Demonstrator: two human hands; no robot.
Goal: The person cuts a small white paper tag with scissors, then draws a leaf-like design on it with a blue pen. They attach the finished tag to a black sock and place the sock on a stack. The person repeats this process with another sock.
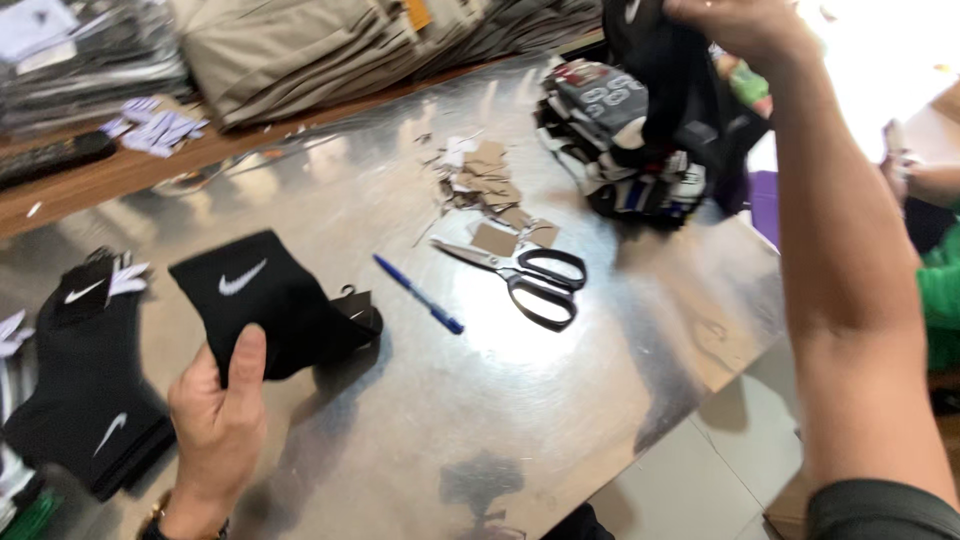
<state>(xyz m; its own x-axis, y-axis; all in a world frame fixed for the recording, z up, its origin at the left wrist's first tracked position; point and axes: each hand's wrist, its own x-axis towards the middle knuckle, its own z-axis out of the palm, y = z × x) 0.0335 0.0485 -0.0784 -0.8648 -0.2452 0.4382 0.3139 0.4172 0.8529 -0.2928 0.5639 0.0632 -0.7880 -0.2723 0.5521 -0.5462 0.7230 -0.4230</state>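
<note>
The left hand (215, 420) has its grip closed on a black knitted sock with a small white emblem (262, 300), thumb pressed on top of the fabric near its lower edge and the other fingers hidden beneath. The sock is held just above the shiny sheet-metal tabletop (560, 400), and a black plastic hook at its far end touches the metal.

The right hand (745, 25) is raised at the far right, its grip closed on a dark black fabric piece (665, 60) that hangs down from the fingers over a heap of black, grey and white socks (625, 150).

Taking the black-handled scissors (525, 275) in the middle of the tabletop as the landmark: they lie flat with blades shut and pointing left. Just left of them lies a blue ballpoint pen (420, 295), set at a slant, between the scissors and the held sock. Just behind the scissors is a scatter of brown cardboard scraps (495, 190). The sock heap sits behind and to the right of the scissors. Far to the left of them a stack of black socks with white emblems (90, 400) rests at the tabletop's edge. Well behind, folded khaki cloth bundles (300, 50) are piled on a brown wooden surface.
</note>
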